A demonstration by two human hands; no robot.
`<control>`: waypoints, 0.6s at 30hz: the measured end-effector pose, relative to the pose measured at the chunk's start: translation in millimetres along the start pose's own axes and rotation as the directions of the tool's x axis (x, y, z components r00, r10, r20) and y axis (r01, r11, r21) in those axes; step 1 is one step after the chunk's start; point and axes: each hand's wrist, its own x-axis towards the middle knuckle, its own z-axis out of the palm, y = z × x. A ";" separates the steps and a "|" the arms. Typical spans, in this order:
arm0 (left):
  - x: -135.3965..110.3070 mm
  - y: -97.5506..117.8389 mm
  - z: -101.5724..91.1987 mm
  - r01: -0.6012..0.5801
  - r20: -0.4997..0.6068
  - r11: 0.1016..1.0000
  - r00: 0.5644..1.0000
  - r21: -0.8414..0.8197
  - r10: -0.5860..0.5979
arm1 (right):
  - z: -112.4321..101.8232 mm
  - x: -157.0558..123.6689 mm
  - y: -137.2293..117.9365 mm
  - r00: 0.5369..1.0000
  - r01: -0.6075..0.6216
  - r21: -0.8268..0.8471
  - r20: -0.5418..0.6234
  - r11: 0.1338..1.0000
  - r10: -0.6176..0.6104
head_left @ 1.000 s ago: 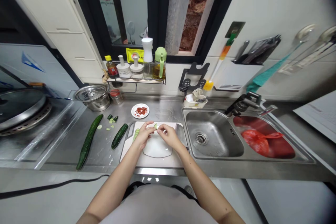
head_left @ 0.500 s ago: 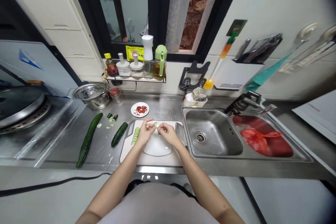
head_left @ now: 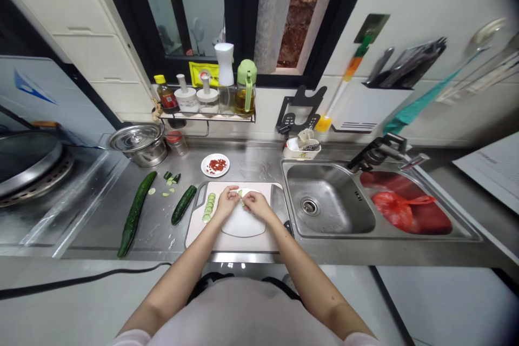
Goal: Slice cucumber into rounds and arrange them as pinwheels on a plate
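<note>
A pale green cucumber slice point(head_left: 240, 193) is pinched between the fingertips of my two hands, above a white plate point(head_left: 243, 227). My left hand point(head_left: 227, 203) grips it from the left, and my right hand point(head_left: 258, 205) closes on it from the right; the fingers partly cover it. Beneath the plate lies a light cutting board point(head_left: 198, 237). A row of overlapping cucumber slices point(head_left: 208, 206) rests on the board, left of my left hand. Just off the board's left edge is a cut dark green cucumber point(head_left: 184, 205).
Farther left lie a long cucumber point(head_left: 135, 216) and several cucumber scraps point(head_left: 171, 178). A small plate point(head_left: 215, 172) of chopped red pieces stands behind the board. On the right is a steel sink point(head_left: 332, 230) with a faucet point(head_left: 381, 151). A seasoning rack point(head_left: 206, 117) hangs behind.
The view has shifted slightly. Both hands stay over the plate with the cucumber slice between their fingertips, their fingers only slightly moved.
</note>
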 end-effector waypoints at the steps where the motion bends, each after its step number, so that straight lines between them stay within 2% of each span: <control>1: 3.0 -6.5 0.0 0.021 -0.009 1.000 1.000 0.007 -0.021 | 1.7 1.8 4.9 1.000 -0.013 -0.063 -0.005 0.998 0.013; 6: 16.3 -27.3 1.4 0.066 -0.070 0.993 0.996 0.101 -0.059 | 4.3 9.4 13.6 1.000 -0.022 -0.298 -0.027 0.954 0.014; 11: 28.9 -28.9 3.2 0.096 -0.112 0.961 0.991 0.258 -0.069 | 3.9 17.9 9.8 0.997 -0.040 -0.425 -0.077 0.905 0.008; 15: 32.2 -21.2 4.1 0.102 -0.158 0.870 0.987 0.482 -0.028 | 7.4 21.5 9.6 0.992 -0.090 -0.507 -0.118 0.857 0.035; 18: 29.3 -13.8 3.5 0.058 -0.123 0.790 0.992 0.611 0.023 | 10.7 19.2 10.2 0.989 -0.126 -0.553 -0.140 0.824 0.057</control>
